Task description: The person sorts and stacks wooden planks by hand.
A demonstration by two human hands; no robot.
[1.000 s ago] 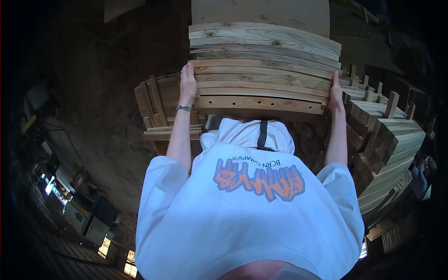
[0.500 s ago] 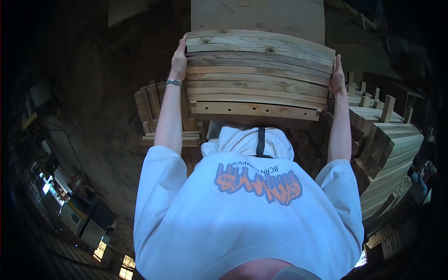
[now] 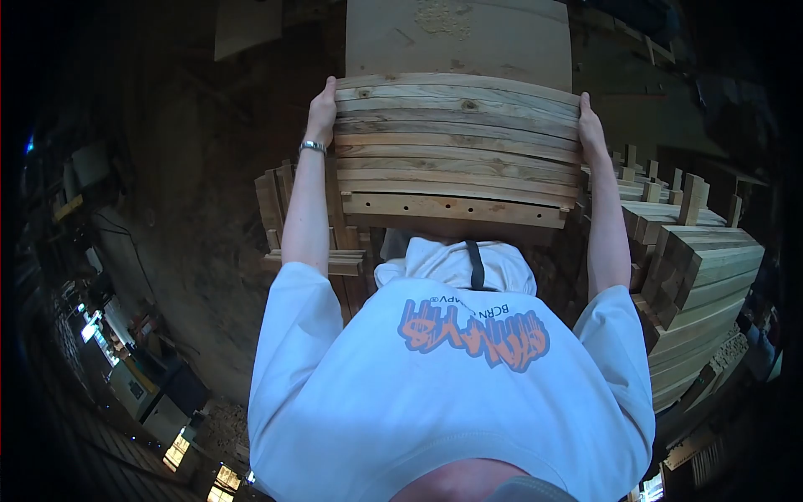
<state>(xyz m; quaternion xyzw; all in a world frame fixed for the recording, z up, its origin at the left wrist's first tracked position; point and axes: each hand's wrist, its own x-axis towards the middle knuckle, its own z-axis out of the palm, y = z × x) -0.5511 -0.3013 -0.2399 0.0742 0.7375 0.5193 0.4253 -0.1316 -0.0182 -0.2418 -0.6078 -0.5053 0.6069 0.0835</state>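
Observation:
A stack of curved wooden slats [image 3: 456, 146] lies in front of my chest, the nearest slat showing a row of drilled holes. My left hand [image 3: 321, 110] presses against the stack's left end, a metal bracelet on its wrist. My right hand [image 3: 588, 130] presses against the right end. Both hands clamp the stack between them near its far slats. A flat board [image 3: 458, 38] lies beyond the stack.
Piles of cut wooden parts [image 3: 698, 268] stand at the right, some with upright tenons. More wooden pieces [image 3: 288, 209] are stacked at the left under my arm. The dark workshop floor [image 3: 184, 217] spreads to the left, with machines far below left.
Both hands slid from the near slats up along the stack's ends to the far slats. The stack shifted slightly away from me.

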